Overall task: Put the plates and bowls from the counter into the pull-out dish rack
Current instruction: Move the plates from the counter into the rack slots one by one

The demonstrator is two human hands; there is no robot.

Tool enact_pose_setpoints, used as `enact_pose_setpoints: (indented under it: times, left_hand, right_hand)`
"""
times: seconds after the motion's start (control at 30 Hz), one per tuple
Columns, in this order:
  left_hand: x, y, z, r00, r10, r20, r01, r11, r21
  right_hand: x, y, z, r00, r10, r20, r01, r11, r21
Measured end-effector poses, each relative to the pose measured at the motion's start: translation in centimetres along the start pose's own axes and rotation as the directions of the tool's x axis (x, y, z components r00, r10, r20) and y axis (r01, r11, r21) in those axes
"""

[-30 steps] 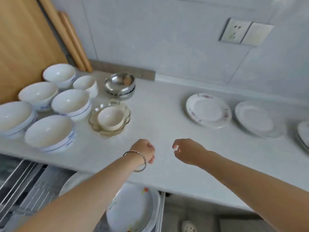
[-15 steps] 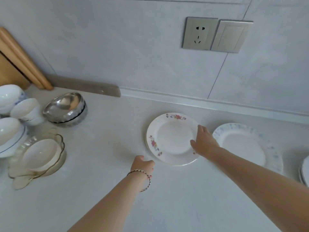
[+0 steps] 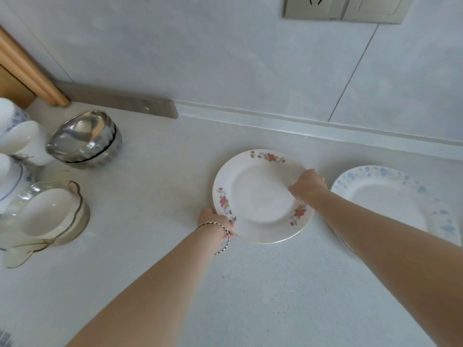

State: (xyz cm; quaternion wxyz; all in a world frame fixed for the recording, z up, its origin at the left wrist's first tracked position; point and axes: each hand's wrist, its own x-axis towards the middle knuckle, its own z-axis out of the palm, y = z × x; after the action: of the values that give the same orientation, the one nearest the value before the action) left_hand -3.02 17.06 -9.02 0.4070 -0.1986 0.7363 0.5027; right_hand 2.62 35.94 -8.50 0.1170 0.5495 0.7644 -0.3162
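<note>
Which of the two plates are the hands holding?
The red-flowered plate, held at opposite rims by left hand and right hand; the blue-patterned plate is not held.

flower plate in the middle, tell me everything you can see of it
The flower plate is round, white, glossy like ceramic, with red flower sprays on its rim and a thin gold edge. It sits flat, face up, on or just off the counter. The left hand grips its near-left rim, the right hand its right rim.
</note>
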Motion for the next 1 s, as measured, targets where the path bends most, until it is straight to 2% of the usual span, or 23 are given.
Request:
enact_pose_setpoints:
  times: [0.17, 0.27, 0.37, 0.5, 0.6, 0.83, 1.0]
  left_hand:
    - [-2.9, -1.8, -5.4, 1.000, -0.003, -0.014, 0.003, 1.000, -0.031]
    - [-5.3, -3.4, -10.8, 0.997, 0.032, -0.065, -0.034, 0.999, -0.039]
    - [-7.4, -5.9, -17.5, 0.995, 0.014, -0.102, -0.017, 0.999, -0.028]
    - [-9.0, -10.4, -27.2, 0.991, -0.026, -0.135, 0.022, 0.999, -0.030]
    - [-9.1, -13.4, -35.0, 0.989, -0.041, -0.139, 0.048, 0.998, 0.050]
    - [-7.3, -19.1, -51.4, 0.990, -0.030, -0.137, 0.071, 0.951, 0.299]
    - [-5.5, -21.6, -58.4, 0.986, -0.112, -0.124, 0.148, 0.929, 0.338]
  right_hand:
    - [-6.0, -0.5, 0.3, 0.992, -0.126, 0.017, 0.125, 0.991, 0.047]
    - [-11.6, -1.6, 1.5, 0.981, -0.176, 0.085, 0.169, 0.982, 0.087]
    - [-17.7, -3.1, 4.4, 0.955, -0.235, 0.179, 0.221, 0.971, 0.096]
    - [-25.8, -5.4, 10.2, 0.916, -0.303, 0.264, 0.310, 0.951, 0.018]
    - [-31.7, -6.9, 15.6, 0.891, -0.341, 0.299, 0.368, 0.929, -0.037]
    - [-42.9, -10.8, 28.0, 0.885, -0.352, 0.304, 0.373, 0.928, -0.010]
    - [-47.0, -12.1, 34.8, 0.871, -0.352, 0.343, 0.381, 0.924, -0.020]
